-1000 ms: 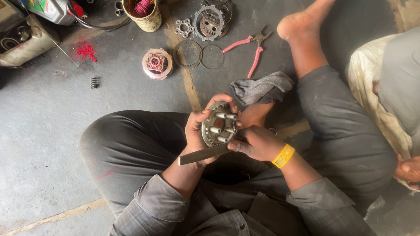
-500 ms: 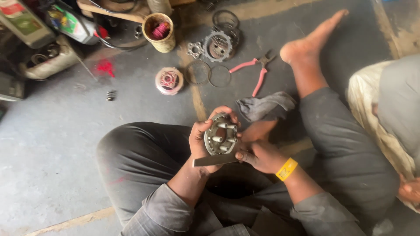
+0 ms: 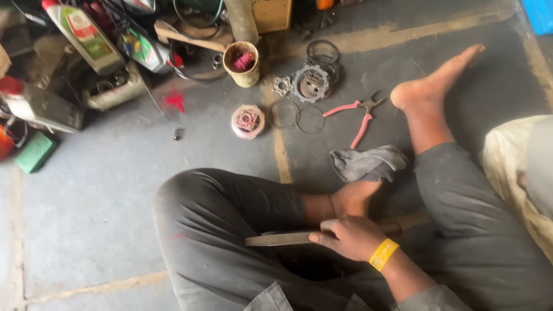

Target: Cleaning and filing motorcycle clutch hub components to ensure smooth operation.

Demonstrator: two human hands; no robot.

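Note:
My right hand [image 3: 347, 237], with a yellow wristband [image 3: 383, 254], is closed around a long flat metal bar [image 3: 279, 239]. The bar lies across my lap and points left over my grey trousers [image 3: 219, 224]. My bare foot [image 3: 352, 198] is tucked just above the hand. My left hand is out of view, and so is the round metal part seen earlier.
On the concrete floor ahead lie a grey rag [image 3: 368, 163], pink-handled pliers [image 3: 352, 115], two thin rings [image 3: 296, 116], a toothed disc [image 3: 311, 84], a round pink-centred part [image 3: 247, 121], a tin can [image 3: 241, 63] and a small spring [image 3: 177, 133]. Bottles clutter the far left. Another person sits at right [image 3: 518, 167].
The round metal part and my left hand have left the view. My right hand has dropped to my lap with the flat bar. The camera has tilted up toward the floor.

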